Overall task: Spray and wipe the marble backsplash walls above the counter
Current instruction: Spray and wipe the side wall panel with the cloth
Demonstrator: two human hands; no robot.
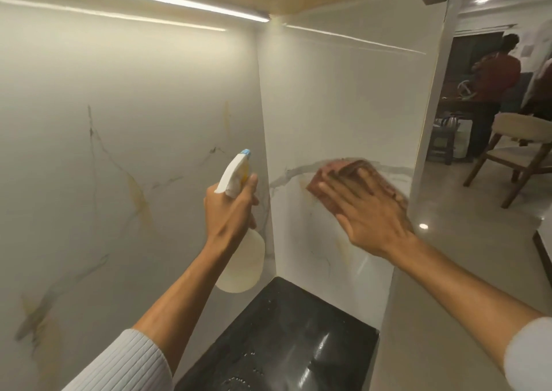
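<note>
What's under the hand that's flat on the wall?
A reddish-brown cloth lies under the right hand, pressed flat against the marble wall. Its edges peek out past the fingers. The wall right behind the cloth is covered, so I cannot see it.

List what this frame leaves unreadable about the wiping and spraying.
- Head view: cloth is motion-blurred and mostly covered by the right hand; its fold and edges are unclear.
- Head view: spray bottle trigger is hidden by the left hand; squeezing cannot be told.
- Head view: black counter is cut off by the bottom edge.
</note>
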